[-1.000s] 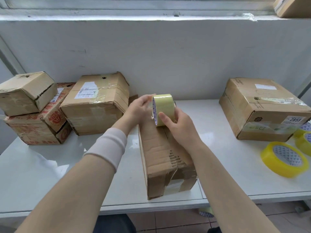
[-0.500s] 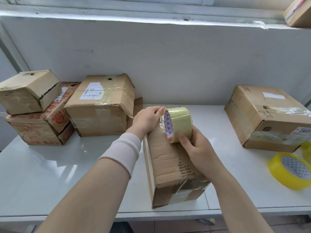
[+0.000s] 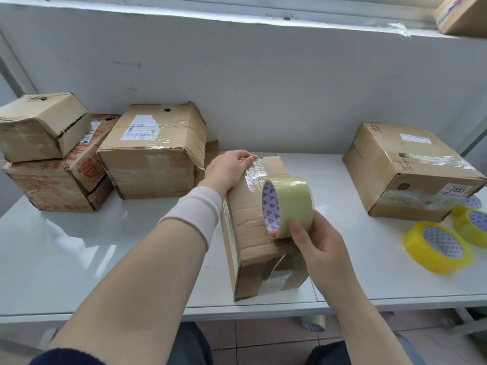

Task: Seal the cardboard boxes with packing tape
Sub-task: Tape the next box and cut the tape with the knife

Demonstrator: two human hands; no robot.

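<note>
A narrow cardboard box stands on the white table in front of me, its long side running away from me. My right hand grips a pale yellow roll of packing tape above the near half of the box top. A clear strip of tape stretches from the roll to the far end of the box. My left hand presses that strip's end down on the far top edge with its fingers.
Three cardboard boxes are stacked and grouped at the back left, and a larger box sits at the back right. Yellow tape rolls lie on the table at the right. Another roll lies on the floor.
My right hand has pulled the roll toward me along the box top, unrolling a strip of tape. My left hand has stayed at the far end, holding the strip down.
</note>
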